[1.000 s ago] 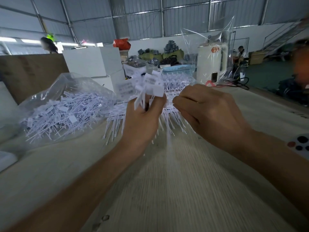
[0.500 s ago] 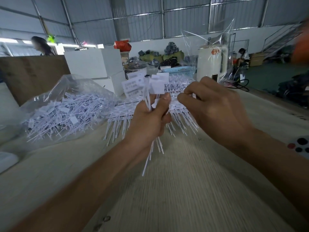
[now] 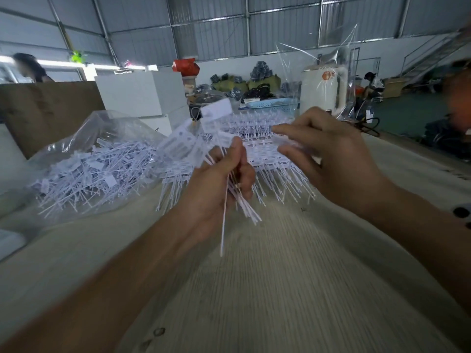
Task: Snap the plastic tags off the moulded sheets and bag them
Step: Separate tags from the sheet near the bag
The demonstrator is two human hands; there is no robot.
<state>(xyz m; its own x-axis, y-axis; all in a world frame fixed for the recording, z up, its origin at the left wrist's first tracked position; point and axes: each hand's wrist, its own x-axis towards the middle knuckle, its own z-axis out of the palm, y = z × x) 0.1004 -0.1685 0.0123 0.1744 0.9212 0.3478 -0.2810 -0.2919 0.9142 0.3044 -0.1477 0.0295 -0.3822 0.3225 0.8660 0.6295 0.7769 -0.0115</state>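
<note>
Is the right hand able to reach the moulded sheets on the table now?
Probably yes. The right hand is open and holds nothing, just above the moulded sheets; nothing lies between. The left hand grips tags beside it.

left hand is raised, its fingers and thumb curled tight in a grip; right hand hovers just beside it, fingers extended leftward, loosely spread.

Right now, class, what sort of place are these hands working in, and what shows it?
Probably a factory or warehouse packing floor: a corrugated metal roof, a clear bag of loose tags on the worktable, and stacked moulded sheets.
</note>
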